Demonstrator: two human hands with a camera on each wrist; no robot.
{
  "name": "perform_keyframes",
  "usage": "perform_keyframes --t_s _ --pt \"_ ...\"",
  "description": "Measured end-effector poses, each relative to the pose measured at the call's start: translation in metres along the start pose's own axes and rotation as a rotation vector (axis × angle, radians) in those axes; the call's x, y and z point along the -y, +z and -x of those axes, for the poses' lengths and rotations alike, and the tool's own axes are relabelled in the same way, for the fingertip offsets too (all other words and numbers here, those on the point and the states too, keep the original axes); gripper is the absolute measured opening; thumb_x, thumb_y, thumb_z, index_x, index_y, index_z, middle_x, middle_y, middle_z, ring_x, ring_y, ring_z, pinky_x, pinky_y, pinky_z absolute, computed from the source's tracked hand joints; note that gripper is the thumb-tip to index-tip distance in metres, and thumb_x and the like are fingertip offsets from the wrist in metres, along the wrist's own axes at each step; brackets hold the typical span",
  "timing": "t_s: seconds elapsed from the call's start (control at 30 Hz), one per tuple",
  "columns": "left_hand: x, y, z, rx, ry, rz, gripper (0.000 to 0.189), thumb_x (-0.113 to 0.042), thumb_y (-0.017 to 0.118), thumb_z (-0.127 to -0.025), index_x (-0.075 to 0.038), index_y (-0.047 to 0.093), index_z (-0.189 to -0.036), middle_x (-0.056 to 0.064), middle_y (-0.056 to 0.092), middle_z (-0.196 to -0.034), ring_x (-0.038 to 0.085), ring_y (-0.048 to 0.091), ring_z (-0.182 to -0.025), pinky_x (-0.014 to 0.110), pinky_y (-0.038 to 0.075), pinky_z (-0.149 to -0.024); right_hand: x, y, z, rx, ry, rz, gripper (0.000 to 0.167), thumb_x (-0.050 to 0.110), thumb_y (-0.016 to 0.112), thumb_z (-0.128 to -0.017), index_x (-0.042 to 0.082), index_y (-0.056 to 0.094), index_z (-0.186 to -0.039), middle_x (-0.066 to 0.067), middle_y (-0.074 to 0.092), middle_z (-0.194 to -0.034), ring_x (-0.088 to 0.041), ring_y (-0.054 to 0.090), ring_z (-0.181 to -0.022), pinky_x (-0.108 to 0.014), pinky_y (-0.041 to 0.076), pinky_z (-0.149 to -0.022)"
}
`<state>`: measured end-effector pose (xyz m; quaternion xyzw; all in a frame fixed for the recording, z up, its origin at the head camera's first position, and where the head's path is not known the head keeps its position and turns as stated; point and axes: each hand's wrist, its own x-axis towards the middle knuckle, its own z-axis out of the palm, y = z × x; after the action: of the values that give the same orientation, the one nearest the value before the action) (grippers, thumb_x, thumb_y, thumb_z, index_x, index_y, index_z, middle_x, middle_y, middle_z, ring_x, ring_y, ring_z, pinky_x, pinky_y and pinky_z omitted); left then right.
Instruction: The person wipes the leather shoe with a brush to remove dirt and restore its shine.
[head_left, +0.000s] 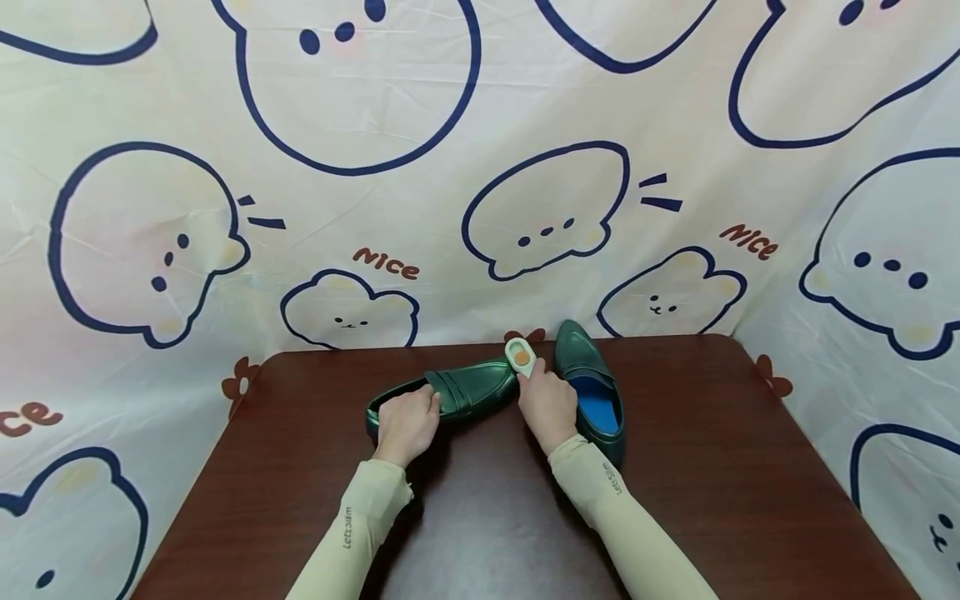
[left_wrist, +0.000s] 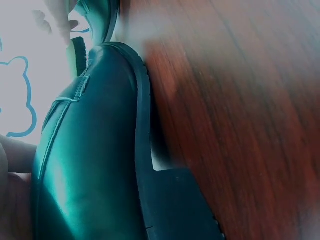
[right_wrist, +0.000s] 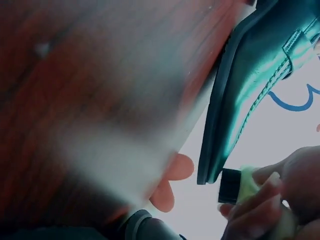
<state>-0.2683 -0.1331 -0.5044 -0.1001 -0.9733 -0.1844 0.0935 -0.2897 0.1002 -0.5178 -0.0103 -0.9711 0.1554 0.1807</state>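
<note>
A green leather loafer lies lengthwise on its sole side, toe pointing right; I cannot tell whether it touches the table. My left hand grips it at the foot opening, with fingers along its upper. My right hand holds a small pale green brush with an orange spot on its back. In the right wrist view, the brush's black bristles are at the toe tip; contact is unclear. Just right of that hand stands the second green loafer, its blue insole showing and its toe pointing away.
Both loafers are near the far edge of a dark brown wooden table. Behind and beside the table hangs a pale cloth printed with blue-outlined cartoon faces and brown flowers.
</note>
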Motion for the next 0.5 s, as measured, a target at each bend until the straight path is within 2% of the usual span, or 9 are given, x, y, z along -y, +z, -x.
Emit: perform_keyframes --t_s 0.1,0.23,0.33,0.4,0.5 --pt "0.0 0.0 0.002 -0.013 -0.014 0.012 0.04 -0.038 0.055 -0.106 -0.017 0.052 -0.072 -0.002 0.046 -0.058 0.017 0.045 -0.052 0.032 0.033 -0.051 0.002 -0.001 0.0 0.06 -0.034 -0.113 0.038 0.039 0.059 -0.105 0.001 0.061 -0.109 -0.016 0.069 -0.08 -0.032 0.067 -0.064 -0.046 0.055 -0.058" --pt "0.0 0.003 0.004 -0.056 -0.005 0.011 0.043 -0.05 0.064 -0.1 -0.017 0.055 -0.073 -0.003 0.046 -0.055 0.014 0.045 -0.049 0.031 0.031 -0.049 0.011 -0.005 0.001 0.24 -0.075 -0.348 0.044 0.043 0.048 -0.109 0.002 0.062 -0.119 -0.016 0.07 -0.088 -0.029 0.065 -0.068 -0.042 0.052 -0.061" --pt "-0.003 0.007 0.008 -0.114 0.032 -0.036 0.042 -0.05 0.069 -0.097 -0.018 0.054 -0.073 -0.005 0.045 -0.053 0.013 0.043 -0.046 0.03 0.03 -0.045 0.02 -0.008 0.005 0.362 -0.09 -0.48 0.048 0.044 0.042 -0.111 0.003 0.06 -0.129 -0.015 0.064 -0.081 -0.026 0.06 -0.064 -0.038 0.047 -0.061" --pt "-0.006 0.009 0.012 -0.154 0.056 -0.078 0.042 -0.048 0.071 -0.096 -0.018 0.053 -0.073 -0.005 0.044 -0.052 0.013 0.042 -0.044 0.029 0.029 -0.043 0.027 -0.009 0.009 0.407 -0.111 -0.523 0.046 0.043 0.041 -0.112 0.005 0.06 -0.127 -0.01 0.059 -0.075 -0.023 0.055 -0.061 -0.035 0.045 -0.058" --pt "-0.012 0.012 0.018 -0.205 0.087 -0.118 0.041 -0.047 0.074 -0.094 -0.017 0.054 -0.074 -0.006 0.045 -0.051 0.014 0.043 -0.043 0.029 0.03 -0.042 0.035 -0.007 0.013 0.424 -0.138 -0.527 0.038 0.042 0.041 -0.112 0.009 0.058 -0.109 -0.002 0.046 -0.067 -0.016 0.044 -0.053 -0.03 0.037 -0.053"
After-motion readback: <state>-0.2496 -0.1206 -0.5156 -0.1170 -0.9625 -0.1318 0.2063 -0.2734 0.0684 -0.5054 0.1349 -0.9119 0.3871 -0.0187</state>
